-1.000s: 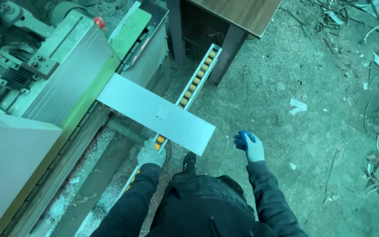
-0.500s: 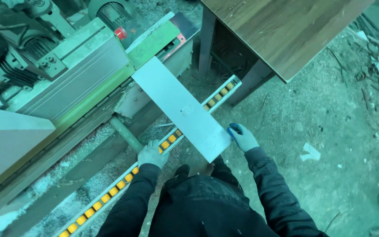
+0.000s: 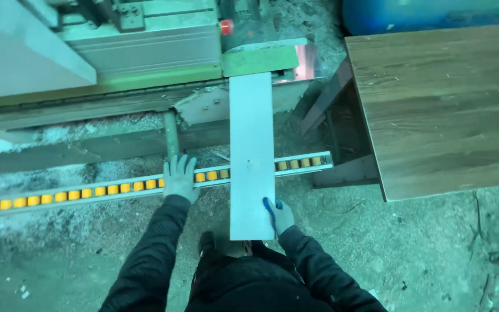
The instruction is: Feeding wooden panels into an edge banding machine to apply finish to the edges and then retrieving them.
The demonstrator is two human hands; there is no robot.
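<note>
While the right hand — gloved, with blue on the fingers — grips the near right edge of a long pale panel, the left hand lies flat and spread, fingers apart, on the roller rail just left of the panel, holding nothing. The panel lies lengthwise away from the person, crossing over the rail; its far end rests at the green plate of the woodworking machine, and its near end overhangs the floor beside the person's dark sleeves. The rail runs left to right, a pale track set with a row of yellow rollers. To the right stands a table with a brown wood-grain top, well apart from the panel. Sawdust covers the floor under and around the rail — thickest beside the machine base.
</note>
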